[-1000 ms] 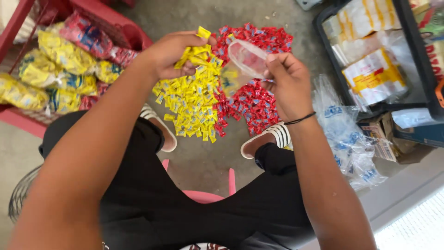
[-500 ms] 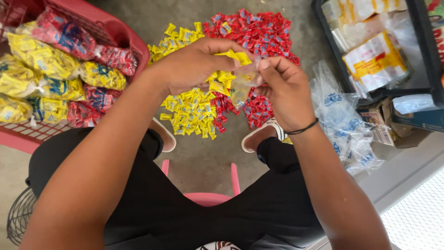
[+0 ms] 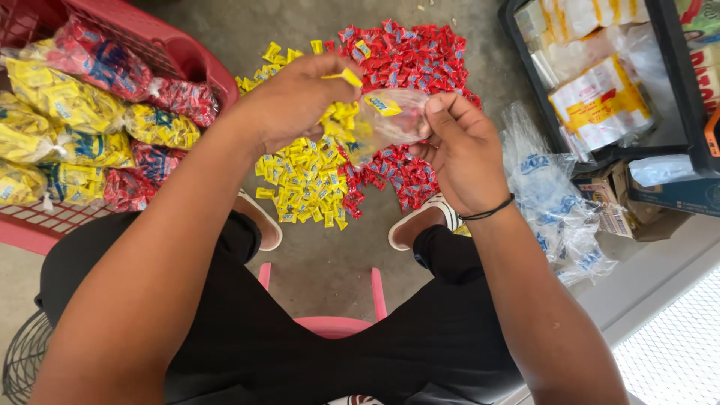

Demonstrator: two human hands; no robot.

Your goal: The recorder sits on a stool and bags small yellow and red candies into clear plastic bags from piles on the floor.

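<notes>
My right hand [image 3: 459, 150] pinches the rim of a small clear plastic bag [image 3: 388, 120] and holds its mouth apart. My left hand [image 3: 296, 97] is closed on a few yellow wrapped candies [image 3: 349, 76] right at the bag's mouth; one yellow candy lies inside the bag. Below my hands, on the grey floor, is a heap of yellow candies [image 3: 304, 176] beside a heap of red candies [image 3: 405, 56]. I sit on a pink stool [image 3: 330, 324] with my feet at either side of the heaps.
A pink basket [image 3: 196, 61] at the left holds several filled bags of yellow and red candies. A pile of empty clear bags [image 3: 551, 202] lies at the right. A black crate [image 3: 600, 154] with packaged goods stands at the upper right. A wire fan guard [image 3: 21, 358] sits lower left.
My left hand rose from the yellow heap with candies and now meets the bag's mouth. The bag, earlier half hidden behind my hands, is held apart and a yellow candy is inside.
</notes>
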